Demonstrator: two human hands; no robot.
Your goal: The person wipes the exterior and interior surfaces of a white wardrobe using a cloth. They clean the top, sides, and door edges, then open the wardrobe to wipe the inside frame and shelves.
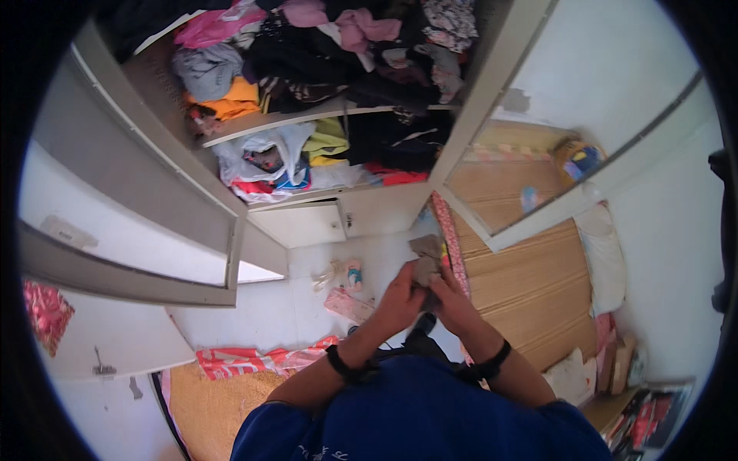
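Note:
In front of my body, both hands close on a small grey-brown cloth [426,262], perhaps a sock; its exact kind is unclear. My left hand [402,294] grips it from the left side, and my right hand [452,297] from the right. Part of the cloth sticks up beyond my fingers. On the white floor to the left lie a pink patterned cloth [347,305], a small item with a blue-green print [354,275] and a pale, crumpled item [326,276]. Ahead, a wardrobe shelf [277,122] carries heaped clothes, among them an orange garment [233,101].
Glass-paned wardrobe doors stand open at the left [233,253] and right [490,239]. Below the shelves, a low cabinet door [305,226] is ajar. A bed with a tan slatted mat [524,276] stands at the right. A red and white plastic sheet [242,362] lies at lower left.

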